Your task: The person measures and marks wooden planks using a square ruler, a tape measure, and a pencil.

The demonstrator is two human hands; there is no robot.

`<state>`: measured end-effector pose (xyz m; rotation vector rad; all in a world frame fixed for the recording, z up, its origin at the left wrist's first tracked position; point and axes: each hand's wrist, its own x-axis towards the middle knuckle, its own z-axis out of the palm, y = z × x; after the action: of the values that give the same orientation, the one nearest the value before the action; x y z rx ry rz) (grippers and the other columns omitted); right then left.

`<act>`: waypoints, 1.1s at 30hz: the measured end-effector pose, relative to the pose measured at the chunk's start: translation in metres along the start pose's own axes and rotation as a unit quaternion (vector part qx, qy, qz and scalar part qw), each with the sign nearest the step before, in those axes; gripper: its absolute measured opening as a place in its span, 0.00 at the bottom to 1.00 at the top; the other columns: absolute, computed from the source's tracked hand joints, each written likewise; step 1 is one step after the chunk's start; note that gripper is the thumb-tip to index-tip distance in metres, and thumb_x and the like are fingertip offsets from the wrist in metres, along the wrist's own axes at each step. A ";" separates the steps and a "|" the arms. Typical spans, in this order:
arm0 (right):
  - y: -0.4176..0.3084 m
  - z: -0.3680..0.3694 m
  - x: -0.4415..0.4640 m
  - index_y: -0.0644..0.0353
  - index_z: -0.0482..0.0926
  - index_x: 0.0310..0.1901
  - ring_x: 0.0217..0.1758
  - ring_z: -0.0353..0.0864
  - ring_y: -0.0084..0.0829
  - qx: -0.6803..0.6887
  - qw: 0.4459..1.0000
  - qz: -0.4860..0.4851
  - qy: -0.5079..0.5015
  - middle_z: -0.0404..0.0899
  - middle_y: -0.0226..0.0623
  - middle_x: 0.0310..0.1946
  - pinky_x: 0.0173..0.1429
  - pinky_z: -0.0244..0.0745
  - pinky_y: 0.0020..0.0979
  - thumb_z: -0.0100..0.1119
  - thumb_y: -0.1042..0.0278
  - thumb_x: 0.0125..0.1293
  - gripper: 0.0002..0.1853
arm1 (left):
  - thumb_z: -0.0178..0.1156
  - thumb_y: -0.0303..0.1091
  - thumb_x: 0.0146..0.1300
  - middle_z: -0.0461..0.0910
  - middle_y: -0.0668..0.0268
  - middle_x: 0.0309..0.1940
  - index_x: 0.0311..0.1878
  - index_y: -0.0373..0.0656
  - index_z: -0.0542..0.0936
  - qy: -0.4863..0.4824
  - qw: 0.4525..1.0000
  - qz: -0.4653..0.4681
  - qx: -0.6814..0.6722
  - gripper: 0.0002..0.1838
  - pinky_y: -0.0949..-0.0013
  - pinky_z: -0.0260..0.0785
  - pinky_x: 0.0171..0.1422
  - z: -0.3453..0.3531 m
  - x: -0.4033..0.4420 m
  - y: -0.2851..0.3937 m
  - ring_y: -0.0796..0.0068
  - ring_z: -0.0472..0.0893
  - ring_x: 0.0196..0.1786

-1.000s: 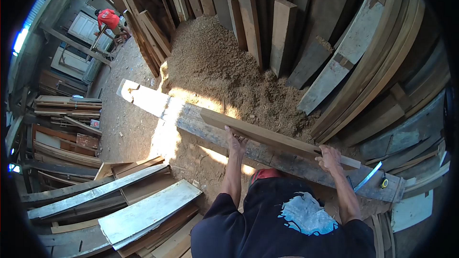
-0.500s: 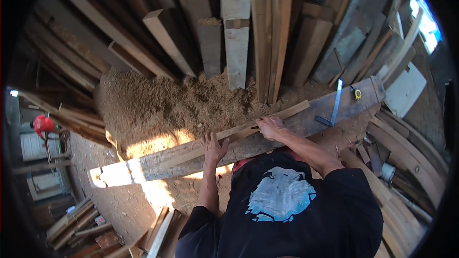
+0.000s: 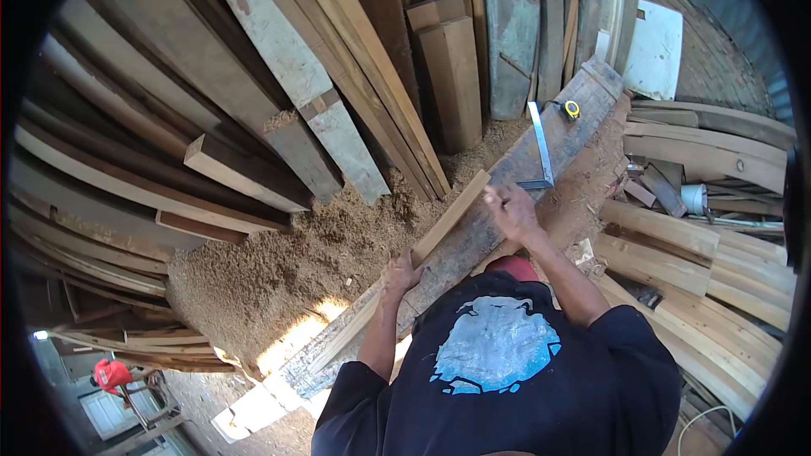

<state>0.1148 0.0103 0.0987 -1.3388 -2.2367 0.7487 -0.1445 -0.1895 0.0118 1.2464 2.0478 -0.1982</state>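
Observation:
A long, narrow wooden strip (image 3: pixel 448 221) lies along a broad worn plank (image 3: pixel 574 131). My left hand (image 3: pixel 402 274) is closed around the strip near its middle, with the fingers over the far edge. Close to the strip's upper right end is my right hand (image 3: pixel 513 211), its fingers curled together; what they hold, if anything, cannot be made out. Just beyond that hand a metal try square (image 3: pixel 541 148) rests on the plank. A yellow and black tape measure (image 3: pixel 572 110) sits farther up the plank.
Upright timbers (image 3: pixel 452 76) lean behind the plank, above a heap of wood shavings (image 3: pixel 279 274). Stacked boards (image 3: pixel 676 245) and a white cup-like container (image 3: pixel 693 199) are at right. A person in a red shirt (image 3: pixel 111 376) is at far left.
My view has turned to the right. My right hand has come off the strip's middle and moved toward its right end and the try square. My left hand, earlier spread flat, now grips the strip.

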 end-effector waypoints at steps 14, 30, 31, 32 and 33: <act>0.021 0.029 -0.008 0.61 0.79 0.43 0.35 0.83 0.37 0.142 0.988 0.065 -0.011 0.82 0.45 0.32 0.43 0.77 0.37 0.60 0.60 0.72 0.12 | 0.58 0.66 0.68 0.80 0.45 0.63 0.72 0.47 0.71 0.048 0.993 -0.023 -0.105 0.40 0.44 0.67 0.72 0.017 0.041 -0.073 0.38 0.77 0.66; 0.078 0.088 0.000 0.61 0.80 0.40 0.30 0.83 0.41 0.162 0.983 0.057 -0.070 0.81 0.44 0.28 0.39 0.78 0.40 0.62 0.70 0.63 0.07 | 0.51 0.70 0.68 0.50 0.39 0.81 0.75 0.43 0.69 0.258 0.930 -0.263 0.001 0.44 0.29 0.31 0.82 0.091 0.020 -0.017 0.34 0.45 0.83; 0.081 0.094 -0.001 0.61 0.80 0.40 0.31 0.84 0.43 0.172 0.981 0.050 -0.075 0.82 0.44 0.28 0.40 0.78 0.40 0.61 0.70 0.63 0.06 | 0.49 0.69 0.69 0.48 0.38 0.81 0.75 0.42 0.68 0.271 0.909 -0.312 -0.058 0.44 0.29 0.29 0.82 0.098 0.025 -0.005 0.35 0.42 0.84; 0.084 0.100 0.001 0.61 0.80 0.40 0.32 0.84 0.44 0.180 0.980 0.042 -0.078 0.82 0.44 0.29 0.40 0.78 0.41 0.61 0.70 0.63 0.06 | 0.48 0.68 0.70 0.46 0.38 0.82 0.76 0.41 0.67 0.285 0.882 -0.357 -0.118 0.44 0.28 0.27 0.82 0.102 0.041 0.009 0.37 0.39 0.84; 0.086 0.104 0.003 0.61 0.80 0.40 0.33 0.84 0.45 0.187 0.978 0.035 -0.081 0.82 0.44 0.29 0.41 0.78 0.41 0.61 0.71 0.63 0.06 | 0.47 0.68 0.71 0.44 0.37 0.82 0.76 0.40 0.66 0.296 0.849 -0.399 -0.177 0.44 0.28 0.25 0.81 0.105 0.057 0.024 0.38 0.36 0.85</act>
<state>0.1078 0.0225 -0.0361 -1.2097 -2.0368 1.2725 -0.0879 -0.1855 -0.0957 0.1527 2.8782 0.2176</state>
